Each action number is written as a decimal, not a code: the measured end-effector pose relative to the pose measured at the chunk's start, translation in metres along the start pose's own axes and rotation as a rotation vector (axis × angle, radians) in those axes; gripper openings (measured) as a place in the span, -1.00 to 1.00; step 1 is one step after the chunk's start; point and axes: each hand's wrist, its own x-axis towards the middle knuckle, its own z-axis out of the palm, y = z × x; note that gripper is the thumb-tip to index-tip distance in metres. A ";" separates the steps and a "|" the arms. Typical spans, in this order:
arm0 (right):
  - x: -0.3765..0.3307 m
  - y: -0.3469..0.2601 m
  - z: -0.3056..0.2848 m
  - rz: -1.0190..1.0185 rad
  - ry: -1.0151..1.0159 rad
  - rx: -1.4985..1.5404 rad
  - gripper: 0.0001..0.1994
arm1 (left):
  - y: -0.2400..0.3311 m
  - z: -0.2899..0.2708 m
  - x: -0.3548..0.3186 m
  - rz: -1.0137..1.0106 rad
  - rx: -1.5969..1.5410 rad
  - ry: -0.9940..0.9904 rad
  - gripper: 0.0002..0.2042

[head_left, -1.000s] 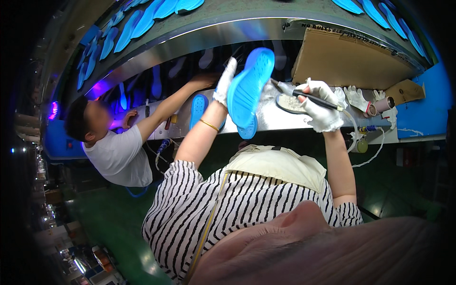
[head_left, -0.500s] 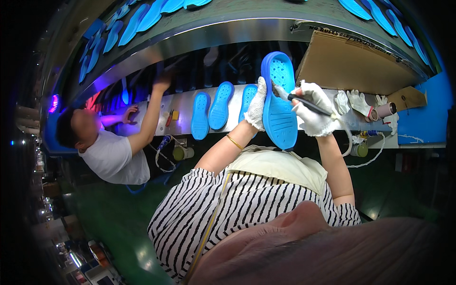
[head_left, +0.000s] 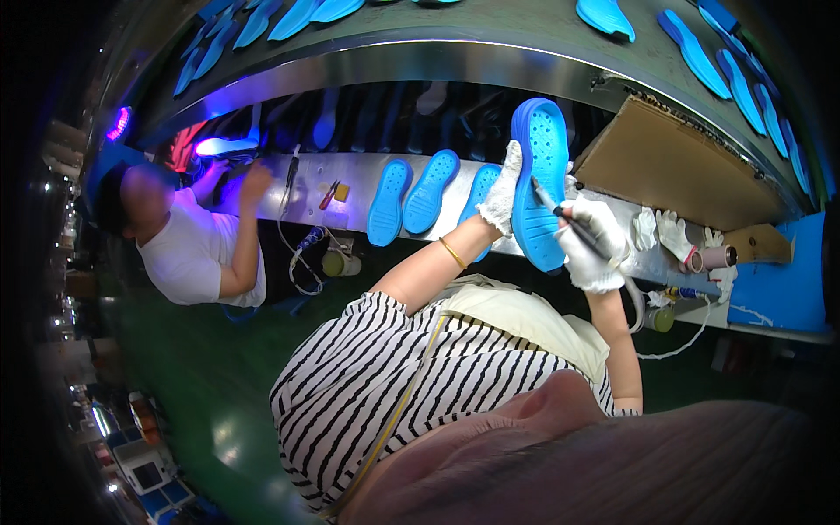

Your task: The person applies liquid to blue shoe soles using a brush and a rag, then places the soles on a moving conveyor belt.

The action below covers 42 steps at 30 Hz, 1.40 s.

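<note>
My left hand (head_left: pixel 501 197), in a white knit glove, is closed on the left edge of a blue shoe sole (head_left: pixel 541 229). The sole is held up nearly lengthwise, its holed, ribbed face toward me. In my gloved right hand (head_left: pixel 597 247) is a brush (head_left: pixel 577 229) with a dark handle and a pale tube trailing from it. Its tip lies over the middle of the sole; whether it touches I cannot tell. Behind my left hand lies a blue sole (head_left: pixel 480 194), partly hidden. Two more blue soles, one (head_left: pixel 431 192) beside the other (head_left: pixel 388 203), lie further left on the metal bench.
A co-worker (head_left: pixel 197 232) sits at the left beside a brightly lit sole (head_left: pixel 229 145). Above the bench runs a conveyor (head_left: pixel 490 24) carrying soles. A cardboard box (head_left: pixel 687 162), white gloves (head_left: pixel 674 234) and spools (head_left: pixel 717 257) are at right. A red-handled tool (head_left: pixel 329 195) lies left.
The brush tip has moved from the sole's left edge to over its middle. The co-worker's raised arm has come down, and a lit sole is now in front of them. The view has shifted.
</note>
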 end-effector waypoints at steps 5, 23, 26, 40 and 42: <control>-0.007 -0.003 -0.006 0.045 -0.102 0.075 -0.81 | 0.008 0.002 0.007 0.017 -0.039 0.016 -0.15; -0.005 -0.009 -0.014 0.296 0.091 0.261 -0.85 | 0.000 0.024 0.000 0.079 -0.051 -0.129 -0.08; -0.011 -0.003 0.001 0.070 0.140 0.275 -0.87 | 0.000 0.030 0.005 0.116 -0.005 -0.138 -0.11; -0.003 -0.011 -0.019 0.289 -0.146 0.414 -0.85 | 0.020 0.033 0.011 0.054 -0.021 -0.211 -0.05; -0.001 -0.005 -0.022 0.314 -0.104 0.512 -0.83 | 0.022 0.039 0.009 0.023 -0.023 -0.229 -0.05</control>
